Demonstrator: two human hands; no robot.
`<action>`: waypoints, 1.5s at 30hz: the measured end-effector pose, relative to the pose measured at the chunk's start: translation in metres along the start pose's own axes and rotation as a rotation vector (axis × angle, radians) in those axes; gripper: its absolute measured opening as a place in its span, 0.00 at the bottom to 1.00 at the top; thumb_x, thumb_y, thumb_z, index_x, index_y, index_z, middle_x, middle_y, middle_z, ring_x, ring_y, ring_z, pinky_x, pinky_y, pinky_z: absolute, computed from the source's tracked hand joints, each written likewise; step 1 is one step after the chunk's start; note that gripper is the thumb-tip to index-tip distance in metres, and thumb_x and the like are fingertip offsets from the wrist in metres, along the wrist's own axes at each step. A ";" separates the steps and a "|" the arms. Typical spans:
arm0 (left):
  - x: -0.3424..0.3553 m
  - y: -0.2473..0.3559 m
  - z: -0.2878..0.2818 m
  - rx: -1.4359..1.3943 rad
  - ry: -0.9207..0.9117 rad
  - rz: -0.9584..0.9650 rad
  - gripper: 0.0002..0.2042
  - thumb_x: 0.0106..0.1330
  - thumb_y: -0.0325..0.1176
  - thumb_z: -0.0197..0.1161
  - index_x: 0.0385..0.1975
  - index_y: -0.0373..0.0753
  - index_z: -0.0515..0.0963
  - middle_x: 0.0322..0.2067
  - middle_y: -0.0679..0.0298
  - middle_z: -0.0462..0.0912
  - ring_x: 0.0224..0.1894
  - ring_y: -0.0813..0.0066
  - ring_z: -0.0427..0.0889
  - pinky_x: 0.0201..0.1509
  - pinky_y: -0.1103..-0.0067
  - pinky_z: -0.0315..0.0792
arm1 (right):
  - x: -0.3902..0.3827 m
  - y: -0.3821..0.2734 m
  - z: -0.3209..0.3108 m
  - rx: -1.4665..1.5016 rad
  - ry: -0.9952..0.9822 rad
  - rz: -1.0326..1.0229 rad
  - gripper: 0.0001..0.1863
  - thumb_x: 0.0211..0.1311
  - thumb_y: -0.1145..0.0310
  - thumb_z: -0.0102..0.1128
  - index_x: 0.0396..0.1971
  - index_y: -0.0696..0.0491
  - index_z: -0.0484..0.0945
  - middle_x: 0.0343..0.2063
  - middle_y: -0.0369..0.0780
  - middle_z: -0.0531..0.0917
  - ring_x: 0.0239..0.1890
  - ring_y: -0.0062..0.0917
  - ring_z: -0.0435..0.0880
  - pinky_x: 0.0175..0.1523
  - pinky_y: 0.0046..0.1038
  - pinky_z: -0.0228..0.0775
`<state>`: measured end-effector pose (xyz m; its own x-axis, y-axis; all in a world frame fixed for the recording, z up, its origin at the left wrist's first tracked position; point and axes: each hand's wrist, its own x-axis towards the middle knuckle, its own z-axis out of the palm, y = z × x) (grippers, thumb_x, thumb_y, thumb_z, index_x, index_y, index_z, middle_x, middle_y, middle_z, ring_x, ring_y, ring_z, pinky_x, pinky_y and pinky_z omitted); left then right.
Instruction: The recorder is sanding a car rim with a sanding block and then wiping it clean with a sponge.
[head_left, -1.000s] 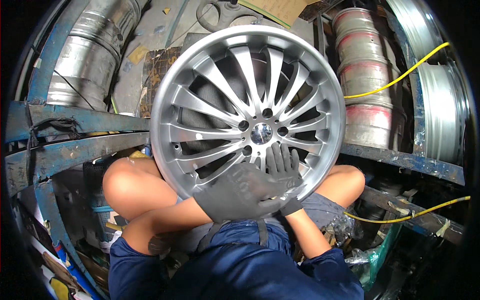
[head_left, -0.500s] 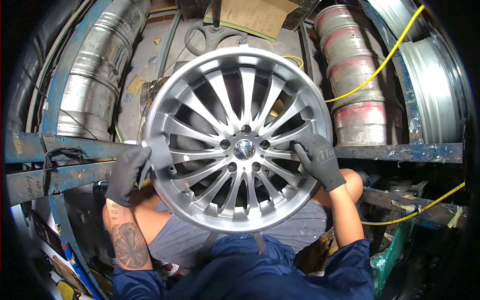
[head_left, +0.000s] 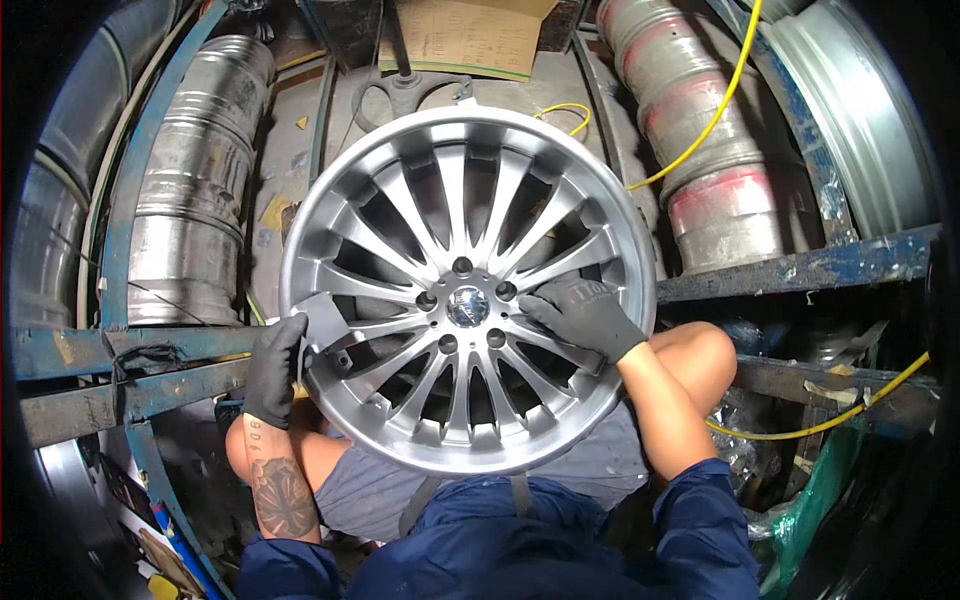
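A large silver multi-spoke wheel rim (head_left: 468, 455) rests face up over my lap, with a shiny cap (head_left: 468, 306) at its hub and several bolt holes around it. My left hand (head_left: 272, 370), in a dark grey glove, is closed at the wheel's left edge. It pinches a grey flexible sheet (head_left: 323, 322), possibly sandpaper, that lies over the lip. My right hand (head_left: 585, 318), gloved too, lies across the right-hand spokes with its fingers stretched toward the hub. Whatever is under its palm is hidden.
Stacked metal wheel barrels (head_left: 190, 190) stand at the left, and red-marked ones (head_left: 725, 215) at the right. Blue rack beams (head_left: 800, 265) flank me. A yellow hose (head_left: 715, 120) loops on the right. Cardboard (head_left: 465, 38) lies at the far side, near a dark stand (head_left: 405, 92).
My right hand has slid left from the outer spokes toward the hub. The left hand still holds the sheet at the edge. My view has shifted slightly.
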<state>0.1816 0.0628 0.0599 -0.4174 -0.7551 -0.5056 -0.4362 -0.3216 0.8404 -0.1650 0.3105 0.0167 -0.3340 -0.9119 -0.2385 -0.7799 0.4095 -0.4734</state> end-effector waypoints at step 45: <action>-0.008 0.060 -0.024 -0.698 0.486 0.477 0.14 0.79 0.38 0.49 0.53 0.38 0.77 0.19 0.75 0.63 0.19 0.88 0.60 0.44 0.80 0.78 | 0.175 0.045 -0.052 -0.470 0.595 0.369 0.42 0.70 0.43 0.49 0.68 0.66 0.62 0.67 0.60 0.66 0.70 0.54 0.64 0.74 0.46 0.53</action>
<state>0.1777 0.0358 0.1188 0.0155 -0.9968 -0.0780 0.3294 -0.0686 0.9417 -0.2862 0.1675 -0.0023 -0.7310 -0.6387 0.2403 -0.6615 0.7497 -0.0195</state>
